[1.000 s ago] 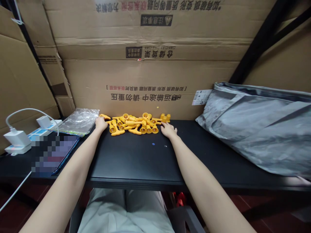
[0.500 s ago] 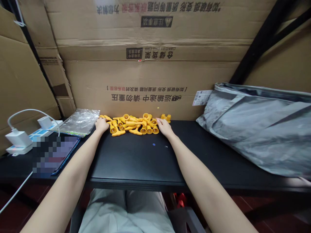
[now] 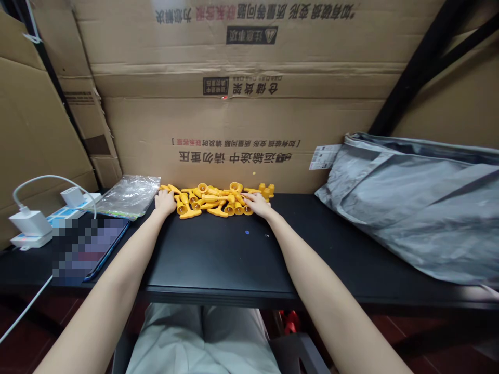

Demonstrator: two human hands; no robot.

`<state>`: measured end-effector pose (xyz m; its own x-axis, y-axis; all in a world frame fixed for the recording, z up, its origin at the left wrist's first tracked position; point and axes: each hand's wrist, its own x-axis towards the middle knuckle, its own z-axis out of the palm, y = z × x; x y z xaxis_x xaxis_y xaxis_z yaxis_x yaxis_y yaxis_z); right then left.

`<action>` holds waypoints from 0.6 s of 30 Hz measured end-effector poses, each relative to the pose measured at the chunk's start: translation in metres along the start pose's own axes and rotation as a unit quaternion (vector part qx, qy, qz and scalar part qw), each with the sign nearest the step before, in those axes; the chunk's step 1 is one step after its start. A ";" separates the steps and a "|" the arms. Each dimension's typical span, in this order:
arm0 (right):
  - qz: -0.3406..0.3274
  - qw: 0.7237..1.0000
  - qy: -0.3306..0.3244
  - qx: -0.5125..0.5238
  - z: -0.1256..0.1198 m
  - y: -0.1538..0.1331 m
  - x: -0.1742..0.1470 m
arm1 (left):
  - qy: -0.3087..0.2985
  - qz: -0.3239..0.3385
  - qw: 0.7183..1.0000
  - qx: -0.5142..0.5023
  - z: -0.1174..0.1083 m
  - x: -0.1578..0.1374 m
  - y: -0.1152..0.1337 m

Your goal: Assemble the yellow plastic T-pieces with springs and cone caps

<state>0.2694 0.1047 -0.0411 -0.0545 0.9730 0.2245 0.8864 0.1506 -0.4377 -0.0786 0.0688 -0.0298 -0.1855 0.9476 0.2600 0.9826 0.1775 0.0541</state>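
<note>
Pieces of yellow plastic (image 3: 214,199) lie in a loose heap on the black table (image 3: 222,259), close to the foot of a cardboard panel (image 3: 202,119) with upside-down printing. Some end in flared cups, several with their open mouths turned toward the person; others have T-shaped handles, crossing one another at various angles. Just behind the heap's right end, a few short yellow pieces (image 3: 266,190) stand close together.

At the heap's left end is the left hand (image 3: 166,201), its fingers among the outer pieces; I cannot tell whether they close on any. At the heap's right end, the right hand (image 3: 258,204) reaches in with fingers extended over the pieces, and its grip cannot be made out either.

Left of the heap, just past the left hand, lies a clear plastic bag (image 3: 132,195); farther left come a power strip (image 3: 62,214), white adapters (image 3: 31,223) and a looping white cable (image 3: 50,177). Also left of the heap, but nearer the person, lies a phone (image 3: 105,244) with its screen partly pixelated. Well to the heap's right slumps a large grey bag (image 3: 409,202), a white label (image 3: 323,157) showing at its left edge
</note>
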 end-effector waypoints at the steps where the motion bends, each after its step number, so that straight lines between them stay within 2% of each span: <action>1: 0.003 1.000 -0.005 -0.002 -0.001 -0.002 0.000 | 0.000 -0.005 1.000 -0.004 0.000 -0.001 0.000; 10: 0.030 0.999 -0.033 -0.010 -0.006 -0.014 -0.004 | 0.016 -0.063 0.997 -0.047 -0.002 -0.006 0.007; 14: 0.029 0.997 -0.061 -0.038 -0.008 -0.015 -0.002 | 0.034 -0.092 0.988 -0.115 -0.006 -0.006 0.011; 18: 0.037 0.996 -0.071 -0.041 -0.005 -0.018 0.005 | 0.042 -0.139 0.966 -0.212 -0.011 -0.002 0.014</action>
<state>0.2556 0.1055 -0.0279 -0.0468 0.9966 0.0673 0.9249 0.0686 -0.3739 -0.0643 0.0667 -0.0192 -0.4601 0.8503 0.2555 0.8072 0.2809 0.5191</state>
